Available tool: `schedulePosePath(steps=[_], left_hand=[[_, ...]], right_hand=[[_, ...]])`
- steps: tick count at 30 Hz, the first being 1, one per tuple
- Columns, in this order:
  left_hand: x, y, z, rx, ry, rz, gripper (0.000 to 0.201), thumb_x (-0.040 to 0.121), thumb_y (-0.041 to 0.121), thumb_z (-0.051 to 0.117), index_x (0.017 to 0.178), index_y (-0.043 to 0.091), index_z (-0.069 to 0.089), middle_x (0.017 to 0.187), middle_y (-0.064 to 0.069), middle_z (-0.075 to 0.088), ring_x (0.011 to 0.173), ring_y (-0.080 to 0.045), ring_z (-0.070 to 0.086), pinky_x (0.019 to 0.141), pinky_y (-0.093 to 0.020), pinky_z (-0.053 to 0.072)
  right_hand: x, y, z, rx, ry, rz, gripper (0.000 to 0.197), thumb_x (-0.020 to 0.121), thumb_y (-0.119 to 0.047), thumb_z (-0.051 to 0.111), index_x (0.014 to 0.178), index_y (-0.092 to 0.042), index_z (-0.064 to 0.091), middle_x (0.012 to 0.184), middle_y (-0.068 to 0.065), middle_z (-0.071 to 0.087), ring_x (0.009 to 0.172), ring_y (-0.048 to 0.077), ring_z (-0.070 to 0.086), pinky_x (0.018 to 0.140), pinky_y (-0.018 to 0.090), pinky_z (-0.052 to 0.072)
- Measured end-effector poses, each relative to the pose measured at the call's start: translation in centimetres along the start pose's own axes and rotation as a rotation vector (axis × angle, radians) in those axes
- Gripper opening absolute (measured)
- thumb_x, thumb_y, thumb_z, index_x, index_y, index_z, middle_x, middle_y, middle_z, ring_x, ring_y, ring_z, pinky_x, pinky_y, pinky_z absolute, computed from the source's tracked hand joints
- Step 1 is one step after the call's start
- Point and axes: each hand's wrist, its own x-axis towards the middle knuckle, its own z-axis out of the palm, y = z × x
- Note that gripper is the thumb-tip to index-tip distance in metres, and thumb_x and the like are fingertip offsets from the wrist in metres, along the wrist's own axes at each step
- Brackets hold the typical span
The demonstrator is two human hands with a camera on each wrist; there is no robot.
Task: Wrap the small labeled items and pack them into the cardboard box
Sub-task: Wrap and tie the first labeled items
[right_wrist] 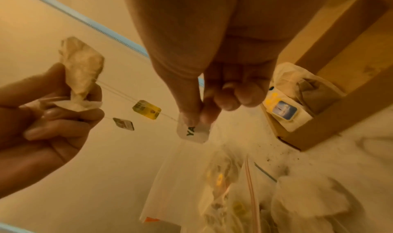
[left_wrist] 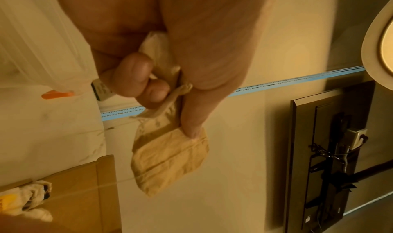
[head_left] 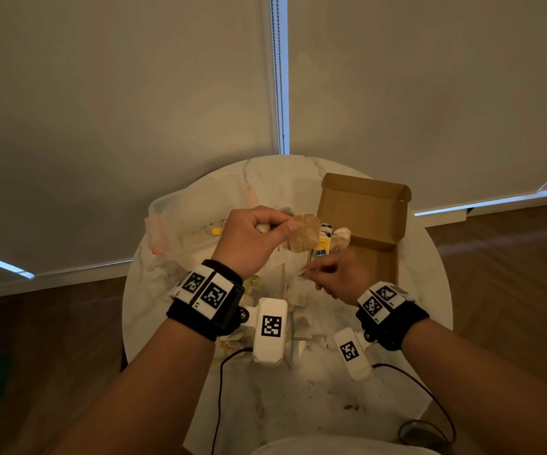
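A tea bag (head_left: 305, 233) is being held up in the middle of the head view, above the round marble surface (head_left: 423, 290), probably so its string hangs free for winding. The left hand (head_left: 252, 238) is curled tight round it, thumb pressed on the paper, with a second crumpled bag bunched in the palm as far as can be told. Lower right of it, the right hand (head_left: 334, 277) is pinched shut on a small white tag (right_wrist: 193, 132), thumb against forefinger, other fingers tucked in; the string looks pulled taut between the two hands. Two more tags (right_wrist: 146, 109) are seen dangling between them. The cardboard box (head_left: 364, 205) sits open at centre right, with a few wrapped bags (head_left: 326, 241) already stacked at its left edge. Zip bags (head_left: 199, 205) are lying on the left.
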Motion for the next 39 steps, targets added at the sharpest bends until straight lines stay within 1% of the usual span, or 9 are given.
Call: schedulePosePath(steps=[2, 5, 9, 14, 20, 25, 28, 32, 39], left_hand=[[-0.2, 0.0, -0.1, 0.006, -0.008, 0.004, 0.016, 0.083, 0.012, 0.076, 0.076, 0.026, 0.074, 0.087, 0.014, 0.071, 0.084, 0.002, 0.066, 0.065, -0.012, 0.045], [-0.5, -0.1, -0.3, 0.013, -0.021, 0.021, 0.016, 0.083, 0.01, 0.076, 0.077, 0.024, 0.074, 0.082, 0.011, 0.07, 0.086, 0.001, 0.066, 0.07, -0.014, 0.045], [-1.1, -0.1, -0.1, 0.037, -0.066, 0.001, 0.008, 0.084, 0.008, 0.075, 0.082, 0.016, 0.075, 0.078, 0.009, 0.068, 0.062, 0.007, 0.058, 0.058, -0.005, 0.04], [-1.6, -0.8, 0.3, 0.099, -0.071, -0.042, 0.002, 0.082, 0.01, 0.077, 0.083, 0.012, 0.078, 0.086, 0.003, 0.073, 0.084, 0.002, 0.065, 0.077, -0.007, 0.045], [-1.7, -1.3, 0.8, 0.104, -0.038, -0.103, 0.006, 0.083, 0.011, 0.077, 0.087, 0.006, 0.078, 0.091, -0.004, 0.075, 0.092, -0.003, 0.067, 0.076, -0.004, 0.044], [-1.6, -1.4, 1.0, 0.068, -0.03, -0.119, 0.004, 0.084, 0.012, 0.076, 0.087, 0.009, 0.079, 0.087, 0.0, 0.075, 0.085, -0.002, 0.068, 0.078, -0.012, 0.05], [-1.7, -1.1, 1.2, 0.046, -0.025, -0.121, 0.002, 0.082, 0.014, 0.078, 0.082, 0.016, 0.078, 0.081, 0.008, 0.072, 0.076, 0.008, 0.064, 0.071, -0.008, 0.047], [-1.9, -1.0, 1.1, 0.02, -0.025, -0.116, 0.013, 0.083, 0.014, 0.077, 0.075, 0.023, 0.075, 0.075, 0.014, 0.069, 0.064, 0.009, 0.061, 0.056, -0.007, 0.041], [-1.9, -1.1, 1.2, -0.005, 0.002, -0.135, 0.003, 0.086, 0.014, 0.074, 0.086, 0.013, 0.078, 0.074, 0.013, 0.067, 0.054, 0.007, 0.055, 0.052, -0.006, 0.037]], right_hand=[[0.6, -1.1, -0.5, 0.014, 0.006, 0.032, 0.009, 0.091, -0.008, 0.065, 0.092, -0.005, 0.074, 0.064, 0.004, 0.068, 0.045, 0.005, 0.056, 0.046, 0.018, 0.047], [1.2, -3.2, -1.7, 0.089, 0.024, 0.055, 0.019, 0.095, -0.012, 0.06, 0.091, 0.002, 0.072, 0.069, 0.005, 0.069, 0.051, 0.001, 0.063, 0.051, 0.013, 0.05], [1.7, -5.2, -2.8, 0.156, 0.122, 0.038, 0.014, 0.092, -0.011, 0.063, 0.098, -0.001, 0.072, 0.078, 0.008, 0.071, 0.06, 0.007, 0.066, 0.055, 0.012, 0.052], [1.1, -7.2, -3.3, 0.286, 0.226, -0.103, 0.024, 0.088, -0.001, 0.066, 0.112, -0.006, 0.067, 0.083, 0.013, 0.074, 0.068, 0.014, 0.071, 0.064, 0.022, 0.057], [-1.0, -8.4, -3.7, 0.077, 0.192, -0.325, 0.009, 0.083, -0.023, 0.074, 0.089, -0.017, 0.077, 0.084, 0.006, 0.073, 0.08, 0.025, 0.068, 0.072, 0.036, 0.057], [-3.0, -8.8, -3.8, 0.165, 0.082, -0.346, 0.011, 0.089, -0.01, 0.067, 0.093, -0.006, 0.076, 0.069, 0.008, 0.071, 0.056, 0.01, 0.063, 0.056, 0.019, 0.05], [-3.6, -8.2, -3.6, 0.222, 0.071, -0.303, 0.013, 0.088, -0.007, 0.067, 0.097, -0.001, 0.074, 0.07, 0.008, 0.072, 0.055, 0.01, 0.064, 0.054, 0.017, 0.05], [-3.6, -6.8, -3.0, 0.232, 0.076, -0.192, 0.03, 0.085, -0.004, 0.071, 0.113, -0.012, 0.068, 0.07, 0.006, 0.072, 0.06, 0.017, 0.068, 0.057, 0.024, 0.055], [-2.6, -5.8, -3.4, 0.081, 0.13, -0.183, 0.006, 0.082, -0.015, 0.075, 0.087, -0.019, 0.076, 0.084, -0.001, 0.073, 0.078, 0.014, 0.068, 0.071, 0.025, 0.055]])
